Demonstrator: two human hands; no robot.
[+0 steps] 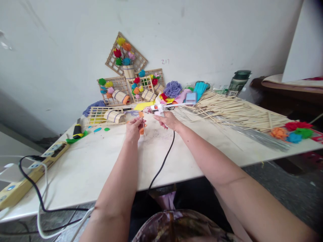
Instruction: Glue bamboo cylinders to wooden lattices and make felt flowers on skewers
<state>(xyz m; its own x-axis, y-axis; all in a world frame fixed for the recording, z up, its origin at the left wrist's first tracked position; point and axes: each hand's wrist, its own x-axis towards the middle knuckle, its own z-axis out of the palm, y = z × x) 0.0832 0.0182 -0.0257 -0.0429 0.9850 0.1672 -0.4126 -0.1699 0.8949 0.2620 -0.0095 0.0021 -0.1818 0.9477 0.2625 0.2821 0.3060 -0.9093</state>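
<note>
My right hand (168,121) is wrapped round a white glue gun (159,109), its nozzle end pointing left. A long pale glue stick (174,105) sticks out of its back, and a black cord (165,161) hangs from it down over the table edge. Close to the nozzle, my left hand (135,127) pinches a thin stem (144,129) with an orange felt-like petal (141,114) at its top. More orange pieces (142,130) show just beside those fingers. Whether the nozzle touches the petal I cannot tell.
Bamboo lattices with colourful flowers (126,50) lean on the wall. Many thin sticks (232,107) and grey wires (262,136) lie right, by bright petal piles (279,133). Purple yarn (173,89) and a green bottle (238,82) stand behind. Left are a yellow-black cutter (78,131) and a power strip (37,173).
</note>
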